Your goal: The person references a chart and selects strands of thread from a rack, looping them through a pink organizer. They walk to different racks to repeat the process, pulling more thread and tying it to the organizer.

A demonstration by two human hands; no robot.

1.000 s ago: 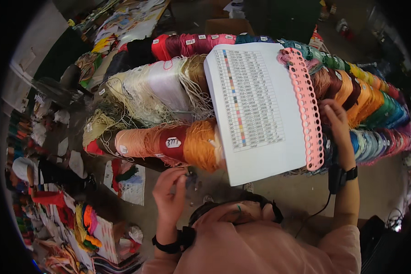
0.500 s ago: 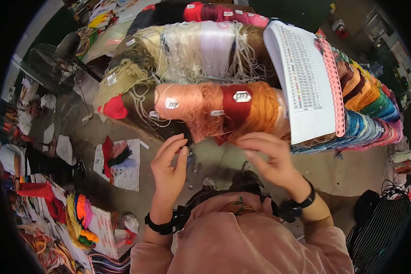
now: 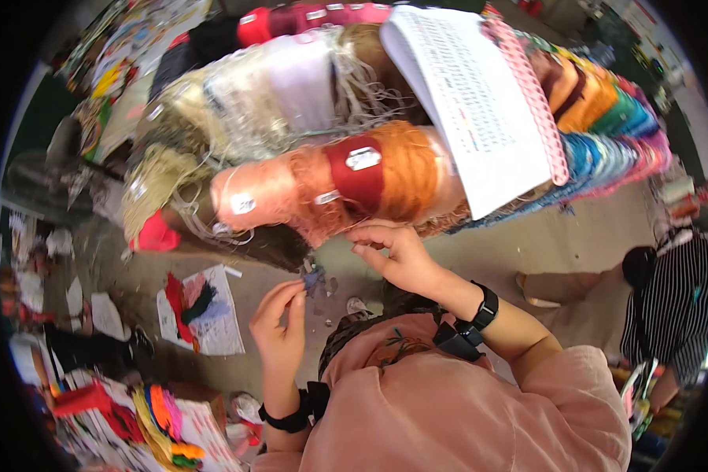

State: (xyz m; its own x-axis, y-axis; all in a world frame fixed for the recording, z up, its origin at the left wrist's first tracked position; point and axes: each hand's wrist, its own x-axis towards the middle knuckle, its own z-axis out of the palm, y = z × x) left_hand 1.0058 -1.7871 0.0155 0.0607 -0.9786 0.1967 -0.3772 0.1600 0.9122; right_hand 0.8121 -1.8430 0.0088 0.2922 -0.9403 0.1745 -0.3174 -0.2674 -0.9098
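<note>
Labelled hanks of yarn hang side by side on a long rack in front of me: a peach hank, a dark red hank and an orange hank. Just under the dark red and orange hanks is my right hand, its fingers bent and their tips against the loose lower strands. Lower and to the left, my left hand pinches thumb and forefinger together, apart from the rack. Anything thin between either hand's fingertips is too small to make out.
A printed sheet with a pink chain-like strip lies over the rack. Cream hanks hang behind; blue ones are to the right. Yarn bundles lie on a white sheet on the floor. A person in stripes stands at right.
My right hand has moved left and up to the hanks' lower edge. My left hand has dropped lower, and its fingertips have come together. The view has shifted, and the striped person shows more.
</note>
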